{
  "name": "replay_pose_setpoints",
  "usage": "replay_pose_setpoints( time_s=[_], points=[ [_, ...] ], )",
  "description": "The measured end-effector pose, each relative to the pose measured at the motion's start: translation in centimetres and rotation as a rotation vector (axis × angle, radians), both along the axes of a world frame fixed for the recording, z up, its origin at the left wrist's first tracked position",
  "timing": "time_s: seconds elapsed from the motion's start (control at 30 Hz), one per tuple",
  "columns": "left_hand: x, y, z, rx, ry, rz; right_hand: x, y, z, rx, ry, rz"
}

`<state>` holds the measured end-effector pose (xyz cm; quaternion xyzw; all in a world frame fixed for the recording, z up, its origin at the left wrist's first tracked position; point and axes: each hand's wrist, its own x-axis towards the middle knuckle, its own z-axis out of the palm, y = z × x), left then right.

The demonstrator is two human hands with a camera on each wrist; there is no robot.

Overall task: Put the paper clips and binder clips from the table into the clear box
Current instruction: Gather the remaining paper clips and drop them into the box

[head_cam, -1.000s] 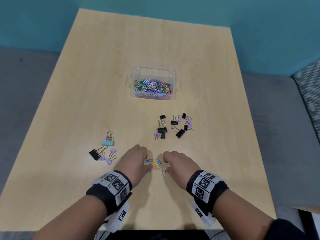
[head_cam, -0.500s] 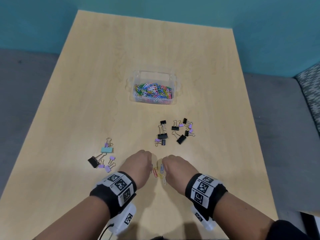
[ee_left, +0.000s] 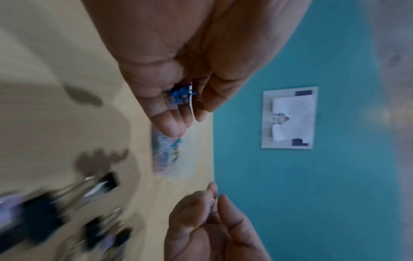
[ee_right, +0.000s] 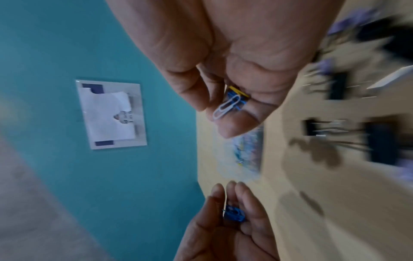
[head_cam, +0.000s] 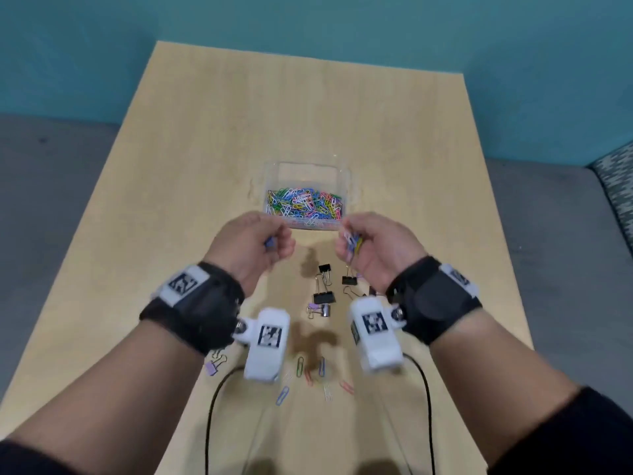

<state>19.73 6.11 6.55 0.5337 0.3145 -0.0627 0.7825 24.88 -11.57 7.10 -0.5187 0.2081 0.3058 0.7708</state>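
Two hands are held raised above a light wooden table (head_cam: 191, 186), just short of the near wall of the clear box (head_cam: 307, 173), which stands at mid-table and is already lined with a bed of multicoloured paper clips (head_cam: 304, 203). The left hand (head_cam: 251, 243) is curled around a small blue bunch of clips (ee_left: 180, 94), pinched between thumb and fingers; the right hand (head_cam: 373, 245) is closed on a mixed bunch (ee_right: 232, 102) (a white clip is seen jutting out over blue and yellow ones). Beneath and between the wrists, black binder clips (head_cam: 323, 296) are left lying on the table with a small purple one (head_cam: 313, 308) among them. Nearer the viewer, a few loose paper clips (head_cam: 301, 366) are scattered, and another purple binder clip (head_cam: 214, 366) is seen at the near left beside the left forearm. White wrist cameras (head_cam: 265, 341) are strapped under both wrists.
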Motion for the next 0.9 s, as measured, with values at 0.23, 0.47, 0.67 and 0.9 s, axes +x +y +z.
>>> replay_pose_setpoints(
  time_s=[0.23, 0.47, 0.67, 0.9],
  points=[
    [6.3, 1.0, 0.9, 0.461, 0.051, -0.194, 4.9, 2.9, 3.6, -0.298, -0.113, 0.22],
    [-3.9, 0.6, -0.3, 0.648, 0.007, -0.377, -3.9, -2.8, -0.4, -0.833, -0.537, 0.604],
    [-13.9, -2.0, -5.0, 1.026, 0.276, -0.856, -13.8, -6.3, -6.0, -1.172, -0.569, 1.11],
    [-16.9, -4.5, -6.0, 1.196, 0.217, -0.794, -16.6, -5.8, -6.7, -1.235, -0.734, 1.09]
  ],
)
